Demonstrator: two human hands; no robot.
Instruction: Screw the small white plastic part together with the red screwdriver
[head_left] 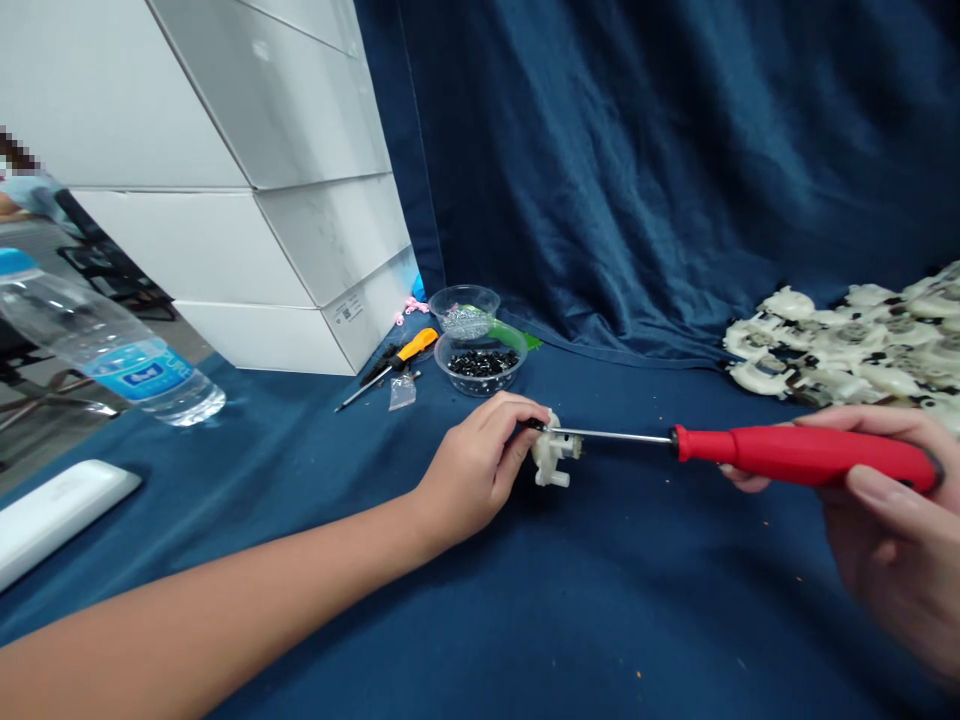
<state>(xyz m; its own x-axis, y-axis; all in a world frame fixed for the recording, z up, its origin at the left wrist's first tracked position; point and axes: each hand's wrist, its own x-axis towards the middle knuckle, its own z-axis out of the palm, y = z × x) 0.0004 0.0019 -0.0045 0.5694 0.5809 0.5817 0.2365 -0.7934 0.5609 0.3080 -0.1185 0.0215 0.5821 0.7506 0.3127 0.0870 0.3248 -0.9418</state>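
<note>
Hands: left (480, 462) pinching white plastic part (553, 455), right (892, 520) curled around red screwdriver (787, 455), shaft level.

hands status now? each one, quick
Left hand: closed, pinching small white plastic part.
Right hand: closed around red screwdriver.

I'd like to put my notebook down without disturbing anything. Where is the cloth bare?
Bare blue cloth lies in front, between the left hand and right hand. More sits between the water bottle and left forearm. It is crowded around the two bowls and orange screwdriver, and by the white parts pile.
</note>
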